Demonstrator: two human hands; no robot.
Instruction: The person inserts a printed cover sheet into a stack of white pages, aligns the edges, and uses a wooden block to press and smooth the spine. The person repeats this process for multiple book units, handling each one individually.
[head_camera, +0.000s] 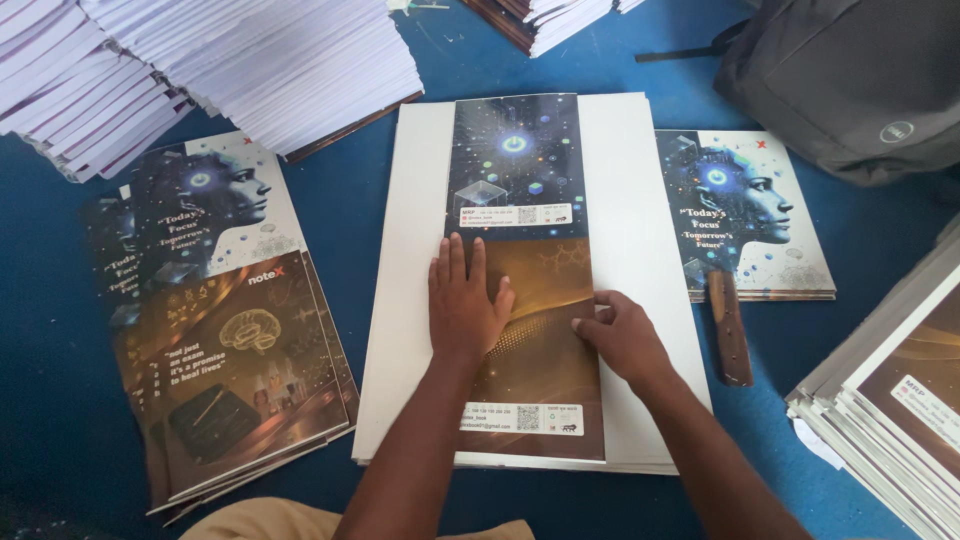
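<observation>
A printed cover sheet (525, 270) lies lengthwise down the middle of a white board stack (415, 300) on the blue floor (340, 190). The left hand (465, 300) presses flat on the sheet, fingers spread and holding nothing; the right hand (625, 335) has curled fingers pinching the sheet's right edge. By the look of it, the sheet is laid but not yet finished. A pile of covers (225, 330) sits to the left, a finished notebook (745, 210) and wooden tool (728, 325) to the right, and more piles around suggest much remains.
</observation>
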